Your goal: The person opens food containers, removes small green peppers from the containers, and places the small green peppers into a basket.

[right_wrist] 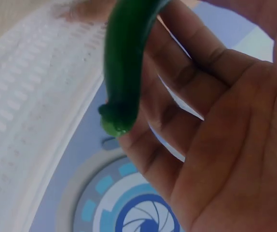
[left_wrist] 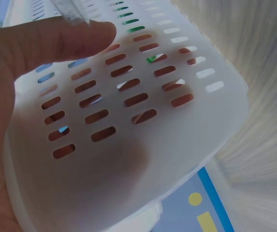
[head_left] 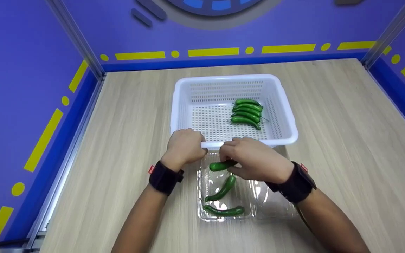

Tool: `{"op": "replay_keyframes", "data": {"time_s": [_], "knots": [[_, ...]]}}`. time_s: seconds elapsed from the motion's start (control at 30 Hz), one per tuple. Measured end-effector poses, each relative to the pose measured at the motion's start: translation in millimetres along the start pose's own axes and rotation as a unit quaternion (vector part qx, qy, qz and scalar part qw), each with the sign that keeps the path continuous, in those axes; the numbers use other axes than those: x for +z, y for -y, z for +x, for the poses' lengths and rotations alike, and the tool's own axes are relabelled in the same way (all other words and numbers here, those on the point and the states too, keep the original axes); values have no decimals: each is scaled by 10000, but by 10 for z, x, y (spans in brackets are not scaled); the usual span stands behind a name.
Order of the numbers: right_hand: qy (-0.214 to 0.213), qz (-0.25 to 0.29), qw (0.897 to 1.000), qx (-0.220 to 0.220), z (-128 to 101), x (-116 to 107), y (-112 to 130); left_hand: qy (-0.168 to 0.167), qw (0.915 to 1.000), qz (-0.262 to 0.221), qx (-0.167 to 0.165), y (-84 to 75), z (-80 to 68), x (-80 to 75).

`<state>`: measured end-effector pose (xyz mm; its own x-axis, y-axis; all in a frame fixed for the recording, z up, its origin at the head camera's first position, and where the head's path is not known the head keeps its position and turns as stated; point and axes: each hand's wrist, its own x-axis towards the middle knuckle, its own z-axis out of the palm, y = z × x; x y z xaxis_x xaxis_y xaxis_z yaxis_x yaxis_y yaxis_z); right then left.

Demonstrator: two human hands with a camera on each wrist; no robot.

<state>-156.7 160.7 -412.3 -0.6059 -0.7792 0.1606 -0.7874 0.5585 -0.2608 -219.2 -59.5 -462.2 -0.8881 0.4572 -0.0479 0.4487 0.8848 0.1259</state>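
Note:
My right hand (head_left: 239, 154) pinches a green pepper (head_left: 222, 165) just above a clear plastic tray (head_left: 202, 207), close to the near rim of a white perforated basket (head_left: 283, 105). In the right wrist view the pepper (right_wrist: 126, 63) lies across my curled fingers (right_wrist: 177, 121), stem end down. My left hand (head_left: 186, 144) grips the basket's near rim; in the left wrist view its thumb (left_wrist: 56, 36) presses on the slotted basket wall (left_wrist: 143, 125). Several green peppers (head_left: 247, 112) lie in the basket's right side. Two more peppers (head_left: 223, 189) lie in the clear tray.
The basket and tray stand on a light wooden tabletop (head_left: 346, 140). Blue walls with yellow markings (head_left: 47, 133) and metal corner posts (head_left: 79, 38) enclose it on the left, back and right. Black bands (head_left: 164, 177) are on both wrists.

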Motion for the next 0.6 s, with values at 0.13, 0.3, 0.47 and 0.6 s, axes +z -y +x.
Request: {"op": "replay_keyframes", "data": {"time_s": [0.13,0.3,0.47,0.6], "knots": [[-78,26,10000,39,-3,-41,-14,22,10000,-10,-19,-2,-2,-2],[-164,22,9998,-67,-4,-65,-25,-35,10000,12,-8,-2,0,-4],[-429,-88,9989,-139,-16,-94,-63,-35,10000,-5,-3,-1,-2,-7],[-692,-179,9973,-143,-24,-123,-102,-16,10000,-28,-24,-2,-8,-11]]}}
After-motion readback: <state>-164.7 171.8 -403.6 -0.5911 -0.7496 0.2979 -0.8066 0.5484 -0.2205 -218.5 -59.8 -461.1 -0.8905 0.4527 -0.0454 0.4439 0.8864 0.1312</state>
